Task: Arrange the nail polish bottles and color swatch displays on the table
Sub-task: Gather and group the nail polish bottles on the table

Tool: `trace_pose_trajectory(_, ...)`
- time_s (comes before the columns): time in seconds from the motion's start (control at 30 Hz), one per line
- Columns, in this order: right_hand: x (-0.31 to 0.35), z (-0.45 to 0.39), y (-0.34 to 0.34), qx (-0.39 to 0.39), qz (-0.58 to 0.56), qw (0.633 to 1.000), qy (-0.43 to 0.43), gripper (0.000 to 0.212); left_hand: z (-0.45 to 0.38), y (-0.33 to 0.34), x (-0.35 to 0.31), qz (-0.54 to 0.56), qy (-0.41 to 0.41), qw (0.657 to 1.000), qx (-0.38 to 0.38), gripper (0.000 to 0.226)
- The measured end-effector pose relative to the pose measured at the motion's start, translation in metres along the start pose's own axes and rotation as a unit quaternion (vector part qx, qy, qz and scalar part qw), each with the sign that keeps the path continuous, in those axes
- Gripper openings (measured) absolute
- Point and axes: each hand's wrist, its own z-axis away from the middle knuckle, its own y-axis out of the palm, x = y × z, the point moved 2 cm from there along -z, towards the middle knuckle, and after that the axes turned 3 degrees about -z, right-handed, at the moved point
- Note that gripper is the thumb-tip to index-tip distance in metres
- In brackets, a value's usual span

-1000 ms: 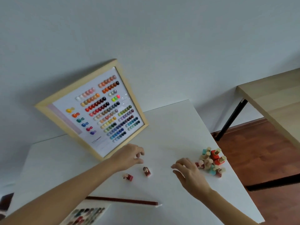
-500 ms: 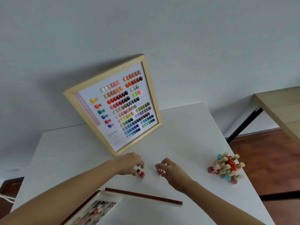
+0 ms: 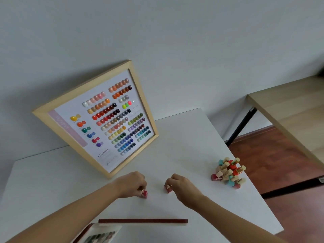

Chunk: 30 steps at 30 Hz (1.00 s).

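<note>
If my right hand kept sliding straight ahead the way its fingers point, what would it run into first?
The right hand points left across the white table, gripping a red nail polish bottle. Probably it would first meet the other red bottle, held by the left hand; depth is unclear.
</note>
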Motion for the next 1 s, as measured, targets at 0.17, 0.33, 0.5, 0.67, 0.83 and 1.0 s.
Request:
trace_pose_trajectory(0.17, -0.019, 0.021, -0.013, -0.037, -0.004, 0.999, 0.021, 0.039, -0.018, -0.015, -0.022, 0.013, 0.02, 0.999, -0.031, 0.02)
trace_pose_trajectory(0.33, -0.042, 0.047, -0.034, -0.085, -0.014, 0.995, 0.059, 0.029, -0.046, -0.033, -0.056, 0.037, 0.04, 0.997, -0.062, 0.021)
trace_pose_trajectory(0.5, -0.067, 0.078, -0.056, -0.141, -0.015, 0.985, 0.102, 0.024, -0.079, -0.044, -0.099, 0.068, 0.064, 0.993, -0.076, 0.019)
trace_pose_trajectory(0.67, -0.09, 0.105, -0.071, -0.171, -0.037, 0.973, 0.152, 0.019, -0.11, -0.047, -0.142, 0.07, 0.09, 0.991, -0.074, 0.019)
trace_pose_trajectory(0.83, -0.108, 0.122, -0.076, -0.183, -0.041, 0.965, 0.184, 0.014, -0.138, -0.045, -0.178, 0.079, 0.093, 0.991, -0.063, 0.015)
trace_pose_trajectory(1.0, -0.119, 0.127, -0.074, -0.165, -0.043, 0.966, 0.196, 0.017, -0.155, -0.039, -0.202, 0.082, 0.08, 0.991, -0.067, 0.011)
